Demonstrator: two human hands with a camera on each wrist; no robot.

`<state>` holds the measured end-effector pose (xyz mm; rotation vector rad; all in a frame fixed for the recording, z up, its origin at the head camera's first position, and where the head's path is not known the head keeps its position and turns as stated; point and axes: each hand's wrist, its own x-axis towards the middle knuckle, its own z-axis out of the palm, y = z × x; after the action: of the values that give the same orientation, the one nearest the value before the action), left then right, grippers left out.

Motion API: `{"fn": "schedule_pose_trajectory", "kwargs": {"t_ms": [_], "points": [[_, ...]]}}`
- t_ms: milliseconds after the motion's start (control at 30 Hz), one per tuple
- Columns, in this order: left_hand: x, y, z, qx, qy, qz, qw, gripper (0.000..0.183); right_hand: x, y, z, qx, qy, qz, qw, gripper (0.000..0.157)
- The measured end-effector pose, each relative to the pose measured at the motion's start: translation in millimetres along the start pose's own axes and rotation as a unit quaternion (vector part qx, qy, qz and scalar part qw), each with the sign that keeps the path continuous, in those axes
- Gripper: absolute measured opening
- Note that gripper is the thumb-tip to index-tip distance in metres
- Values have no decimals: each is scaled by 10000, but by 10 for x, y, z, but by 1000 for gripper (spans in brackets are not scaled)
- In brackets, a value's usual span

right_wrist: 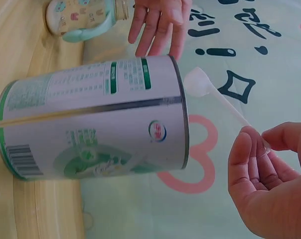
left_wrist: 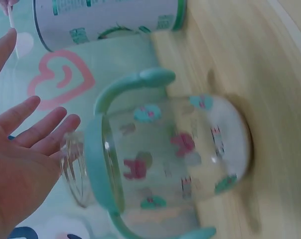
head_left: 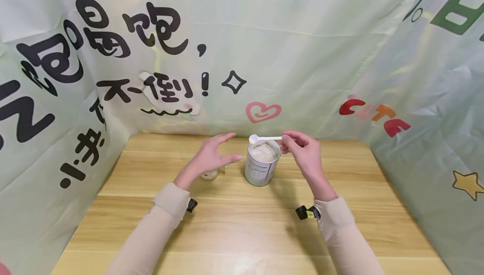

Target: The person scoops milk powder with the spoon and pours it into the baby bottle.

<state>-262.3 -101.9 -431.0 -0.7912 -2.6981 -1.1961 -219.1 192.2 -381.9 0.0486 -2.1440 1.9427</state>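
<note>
White scoop (head_left: 254,139) | right hand (head_left: 304,153) pinches it above barcoded can (right_wrist: 105,119) | left hand (head_left: 207,155) outstretched | backdrop (head_left: 321,69) reads "CUTE", "不倒!"

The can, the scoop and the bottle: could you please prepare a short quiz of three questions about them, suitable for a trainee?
1. Which hand holds the white scoop?
2. True or false: the can lies on its side.
3. Choose one: the handles of the clear bottle are
A) red
B) teal
C) black

Key:
1. The right hand.
2. False; it stands upright on the table, its open top showing pale powder.
3. B.
</note>
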Motion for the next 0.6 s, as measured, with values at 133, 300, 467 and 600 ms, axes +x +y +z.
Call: {"fn": "schedule_pose_trajectory", "kwargs": {"t_ms": [133,300,467,600], "points": [[46,53,62,-14,-72,-25,10000,87,-1,25,-54,-68,78,39,9999,22],[106,127,136,-224,-182,-10,9996,88,-12,62,-114,-182,116,69,9997,21],[160,189,211,-357,-279,-54,9990,91,-22,96,-159,-413,131,83,9990,26],[191,231,283,-344,-355,-97,9987,95,-34,131,-184,-630,115,103,9979,31]]}}
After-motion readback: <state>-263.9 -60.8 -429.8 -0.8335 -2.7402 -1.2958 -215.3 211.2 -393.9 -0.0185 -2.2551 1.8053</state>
